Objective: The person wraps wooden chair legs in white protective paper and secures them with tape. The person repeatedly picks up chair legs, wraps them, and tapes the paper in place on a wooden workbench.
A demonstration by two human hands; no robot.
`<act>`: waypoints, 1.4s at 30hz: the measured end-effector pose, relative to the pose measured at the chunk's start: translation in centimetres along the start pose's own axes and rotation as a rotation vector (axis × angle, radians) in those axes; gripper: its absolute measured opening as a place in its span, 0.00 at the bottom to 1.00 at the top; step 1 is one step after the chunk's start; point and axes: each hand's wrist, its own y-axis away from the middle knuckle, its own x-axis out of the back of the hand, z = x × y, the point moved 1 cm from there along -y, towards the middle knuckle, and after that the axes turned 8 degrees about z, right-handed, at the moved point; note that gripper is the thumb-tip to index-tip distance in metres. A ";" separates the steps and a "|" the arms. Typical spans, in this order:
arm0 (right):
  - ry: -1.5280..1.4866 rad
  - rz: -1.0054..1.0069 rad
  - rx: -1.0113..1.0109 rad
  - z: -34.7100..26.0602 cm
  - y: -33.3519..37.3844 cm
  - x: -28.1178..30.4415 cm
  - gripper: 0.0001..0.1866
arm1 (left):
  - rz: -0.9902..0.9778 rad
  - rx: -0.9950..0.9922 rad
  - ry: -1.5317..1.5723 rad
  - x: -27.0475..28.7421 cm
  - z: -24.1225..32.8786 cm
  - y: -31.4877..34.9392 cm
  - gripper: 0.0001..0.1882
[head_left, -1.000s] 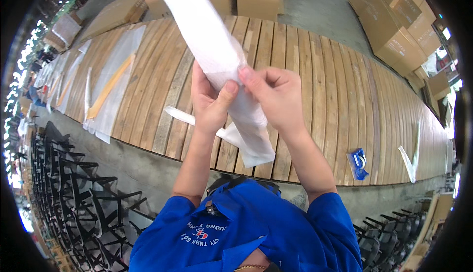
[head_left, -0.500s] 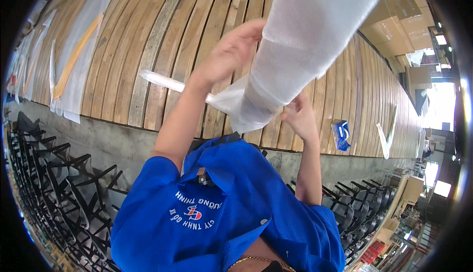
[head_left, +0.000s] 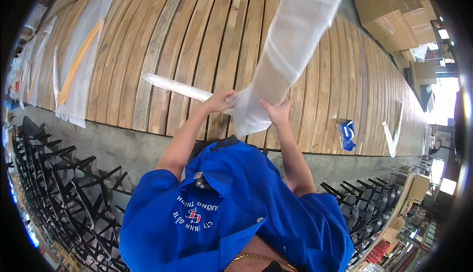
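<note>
A long piece wrapped in thin white foam sheet (head_left: pixel 295 40) runs from the table's near edge up past the top of the view. A slimmer wrapped arm (head_left: pixel 175 86) branches off to the left and lies over the planks. At the corner where the two meet, my left hand (head_left: pixel 220 102) is closed around the wrapping. My right hand (head_left: pixel 277 112) grips the sheet's right side just above its loose lower end, thumb on top. What lies inside the foam is covered.
The slatted wooden table (head_left: pixel 207 35) carries a blue tape dispenser (head_left: pixel 346 135) and a white foam strip (head_left: pixel 392 134) at right. An orange-brown angled wooden piece (head_left: pixel 81 57) lies on foam at left. Cardboard boxes (head_left: pixel 394 16) are stacked far right; black metal frames (head_left: pixel 69 188) stand on the near floor.
My left hand has come down from the sheet's upper left edge to the corner. My right hand has moved left onto the foam. The wide wrapped part has narrowed and shifted left.
</note>
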 end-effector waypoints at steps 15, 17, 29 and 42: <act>-0.339 0.155 -0.336 7.2 -13.6 -0.2 0.25 | 0.598 0.261 -0.430 -7.1 -3.2 -5.4 0.15; -0.365 0.179 -0.411 9.3 -15.0 -0.1 0.25 | 0.512 0.357 -0.408 -7.2 -3.7 -6.4 0.17; 0.103 0.242 -0.664 18.9 -12.4 1.2 0.37 | 0.138 0.601 -0.433 -8.4 -7.6 -6.8 0.15; 0.939 -0.362 0.225 9.3 -4.9 -1.1 0.18 | 0.047 0.591 -0.299 -6.1 -10.7 -7.3 0.14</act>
